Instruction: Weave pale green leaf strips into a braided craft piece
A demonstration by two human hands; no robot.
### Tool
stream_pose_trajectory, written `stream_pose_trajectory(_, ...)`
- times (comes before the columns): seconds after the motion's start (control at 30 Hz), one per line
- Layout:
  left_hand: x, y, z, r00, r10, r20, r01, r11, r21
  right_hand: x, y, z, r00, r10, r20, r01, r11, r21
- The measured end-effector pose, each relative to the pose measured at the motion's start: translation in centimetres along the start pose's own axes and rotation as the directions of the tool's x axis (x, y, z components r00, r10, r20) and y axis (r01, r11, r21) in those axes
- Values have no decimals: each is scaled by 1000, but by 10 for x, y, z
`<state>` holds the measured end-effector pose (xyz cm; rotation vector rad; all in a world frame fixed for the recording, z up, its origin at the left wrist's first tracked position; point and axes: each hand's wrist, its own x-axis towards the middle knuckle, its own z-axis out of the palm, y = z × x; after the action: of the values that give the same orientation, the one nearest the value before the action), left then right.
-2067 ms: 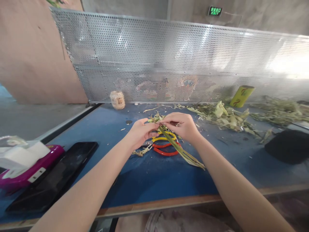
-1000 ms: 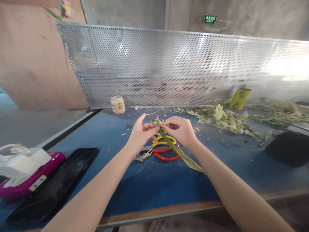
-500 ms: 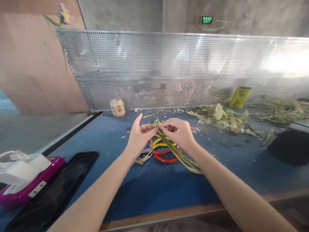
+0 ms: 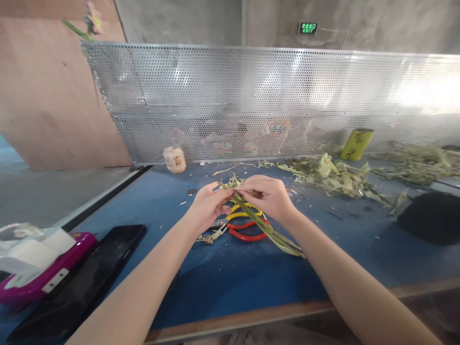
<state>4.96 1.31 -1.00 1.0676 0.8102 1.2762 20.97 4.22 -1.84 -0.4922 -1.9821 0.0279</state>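
Observation:
My left hand (image 4: 207, 207) and my right hand (image 4: 266, 195) meet above the middle of the table. Both are closed in a pinch on a bundle of long green leaf strips (image 4: 275, 235), whose loose ends trail down to the right, by my right forearm. Just beneath the bundle lie scissors-like tools with red handle loops (image 4: 247, 237) and yellow handle loops (image 4: 233, 215); their metal part is partly covered by my left hand. A short braided piece of dry fibre (image 4: 212, 236) rests under my left wrist. Small pale scraps (image 4: 234, 181) lie just behind my fingertips.
A pile of dried husks (image 4: 341, 179) and a yellow can (image 4: 357, 144) stand at the back right, before a perforated metal screen (image 4: 201, 81). A black object (image 4: 431, 218) sits at right. On the left are a black phone (image 4: 89, 275), a magenta box (image 4: 68, 261) and a straw-coloured roll (image 4: 175, 159).
My left thumb and fingers have drawn in from a raised, spread pose to lie closer round the strips. My right hand stays nearly in place, still pinching.

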Motion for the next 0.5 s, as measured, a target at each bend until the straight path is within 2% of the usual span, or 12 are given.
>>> stream_pose_trajectory(0.07, 0, 1, -1, 998, -25, 53, 25, 1000, -5, -1, 1, -2, 997, -72, 5, 72, 996, -56)
stream_pose_trajectory(0.17, -2, 2, 0, 999, -45, 6, 46, 999, -12, -1, 3, -4, 988, -147, 51, 153, 976, -157)
stream_pose_trajectory(0.3, -4, 5, 4, 994, -44, -100, 40, 998, -48, 0, 3, -7, 978, -169, 124, 198, 940, -278)
stream_pose_trajectory(0.5, -2, 2, 0, 994, 19, -111, -22, 999, -25, 1, 0, -9, 977, -162, 140, 202, 917, -345)
